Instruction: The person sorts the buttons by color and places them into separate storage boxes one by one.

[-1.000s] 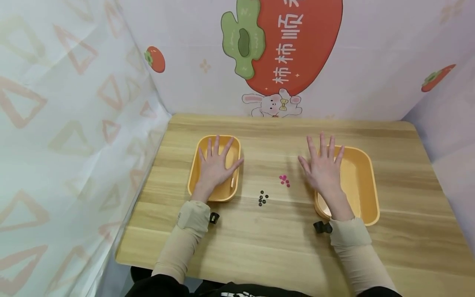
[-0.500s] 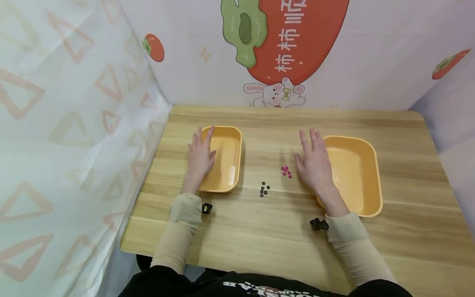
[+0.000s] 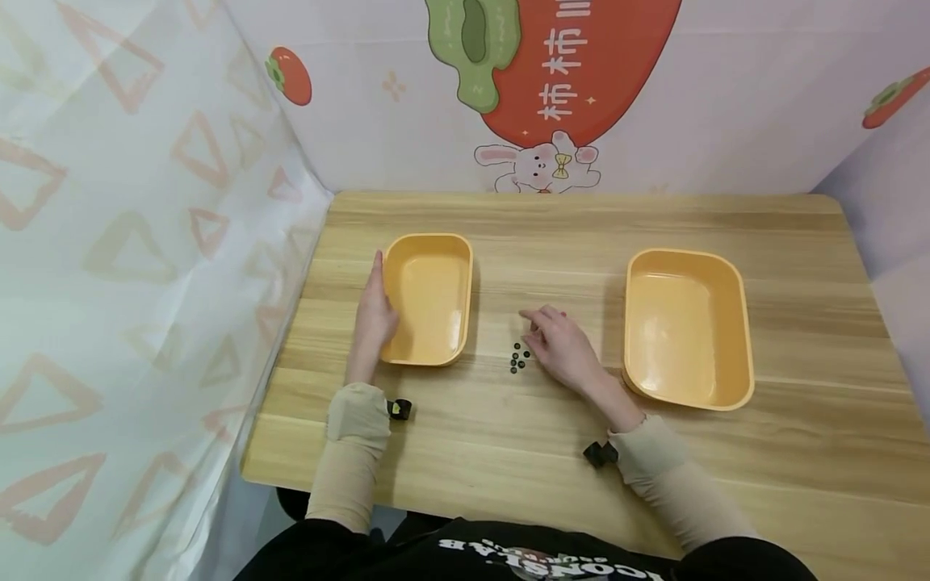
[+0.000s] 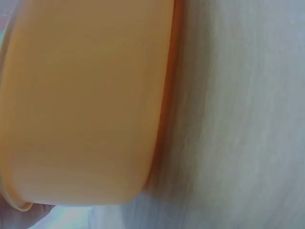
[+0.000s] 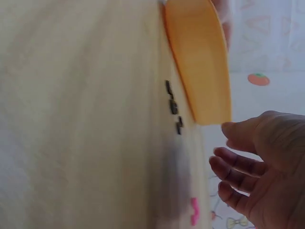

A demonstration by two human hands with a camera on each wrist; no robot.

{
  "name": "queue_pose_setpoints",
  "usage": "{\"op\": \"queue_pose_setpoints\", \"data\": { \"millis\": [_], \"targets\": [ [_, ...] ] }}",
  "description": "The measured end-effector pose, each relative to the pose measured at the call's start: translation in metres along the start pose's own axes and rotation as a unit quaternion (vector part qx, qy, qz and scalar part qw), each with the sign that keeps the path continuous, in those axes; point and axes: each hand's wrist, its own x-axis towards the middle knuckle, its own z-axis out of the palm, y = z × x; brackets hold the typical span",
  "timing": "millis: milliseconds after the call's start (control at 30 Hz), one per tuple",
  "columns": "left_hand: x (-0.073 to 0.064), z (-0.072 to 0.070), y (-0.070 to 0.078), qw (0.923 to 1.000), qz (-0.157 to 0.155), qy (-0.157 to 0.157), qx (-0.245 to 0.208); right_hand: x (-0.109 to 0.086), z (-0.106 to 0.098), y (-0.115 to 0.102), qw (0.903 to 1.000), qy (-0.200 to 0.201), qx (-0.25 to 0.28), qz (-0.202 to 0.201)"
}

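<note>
My left hand (image 3: pixel 374 321) holds the left side of the smaller orange-yellow plastic bin (image 3: pixel 429 311), its thumb over the rim and fingers along the outer wall. That bin's near wall (image 4: pixel 90 105) fills much of the left wrist view, with part of the hand at the rim's corner. My right hand (image 3: pixel 565 347) hovers over the middle of the table, fingers loosely bent and nothing between them. Several small round black pieces (image 3: pixel 517 358) lie just left of it. Small pink pieces (image 5: pixel 194 211) appear low in the right wrist view; in the head view the hand mostly hides them.
A larger orange-yellow bin (image 3: pixel 686 323) stands on the right of the wooden table (image 3: pixel 494 452). Patterned sheets (image 3: pixel 378 48) hang behind and at the sides. Black wrist mounts (image 3: pixel 600 454) stick out beside both sleeves.
My left hand has gone from spread above the smaller bin to its left side. The right hand has moved left from the larger bin to above the small pieces, its fingers bending.
</note>
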Motion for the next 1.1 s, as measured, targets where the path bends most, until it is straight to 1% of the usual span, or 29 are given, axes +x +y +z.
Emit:
{"op": "queue_pose_setpoints", "data": {
  "millis": [33, 133, 167, 200, 267, 300, 333, 400, 467, 567, 667, 800, 967, 1100],
  "targets": [
    [0.000, 0.000, 0.001, 1.0000, -0.007, 0.003, 0.001, 0.000, 0.004, 0.001, 0.9999, -0.010, 0.005, 0.002],
    [-0.011, -0.011, 0.023, 0.9992, -0.037, 0.005, -0.014, -0.001, 0.015, 0.003, 0.9992, -0.030, 0.025, 0.009],
    [-0.014, -0.014, 0.029, 0.9988, -0.044, 0.009, -0.017, -0.001, 0.017, 0.004, 0.9989, -0.032, 0.031, 0.010],
    [-0.015, -0.015, 0.031, 0.9986, -0.050, 0.015, -0.011, -0.001, 0.019, 0.004, 0.9987, -0.033, 0.038, 0.012],
    [-0.022, -0.022, 0.042, 0.9979, -0.060, 0.020, -0.015, -0.001, 0.023, 0.004, 0.9980, -0.032, 0.052, 0.015],
    [-0.024, -0.023, 0.044, 0.9977, -0.062, 0.024, -0.012, -0.001, 0.024, 0.004, 0.9977, -0.031, 0.058, 0.015],
    [-0.025, -0.023, 0.045, 0.9975, -0.065, 0.025, -0.011, -0.001, 0.025, 0.004, 0.9976, -0.029, 0.061, 0.015],
    [-0.021, -0.018, 0.036, 0.9973, -0.064, 0.036, 0.004, -0.001, 0.027, 0.005, 0.9975, -0.024, 0.065, 0.016],
    [-0.022, -0.018, 0.037, 0.9968, -0.070, 0.039, 0.006, -0.001, 0.028, 0.006, 0.9973, -0.019, 0.068, 0.017],
    [-0.023, -0.018, 0.036, 0.9955, -0.075, 0.058, 0.011, -0.001, 0.030, 0.008, 0.9972, -0.013, 0.071, 0.017],
    [-0.031, -0.027, 0.049, 0.9933, -0.085, 0.078, 0.011, -0.001, 0.031, 0.008, 0.9972, -0.007, 0.073, 0.016],
    [-0.033, -0.030, 0.051, 0.9894, -0.099, 0.104, 0.023, -0.002, 0.034, 0.008, 0.9979, 0.007, 0.063, 0.011],
    [-0.035, -0.031, 0.052, 0.9850, -0.117, 0.126, 0.017, -0.003, 0.037, 0.007, 0.9985, 0.023, 0.050, 0.006],
    [-0.034, -0.033, 0.054, 0.9816, -0.132, 0.137, 0.013, -0.002, 0.036, 0.005, 0.9972, 0.026, 0.068, 0.013]
  ]
}}
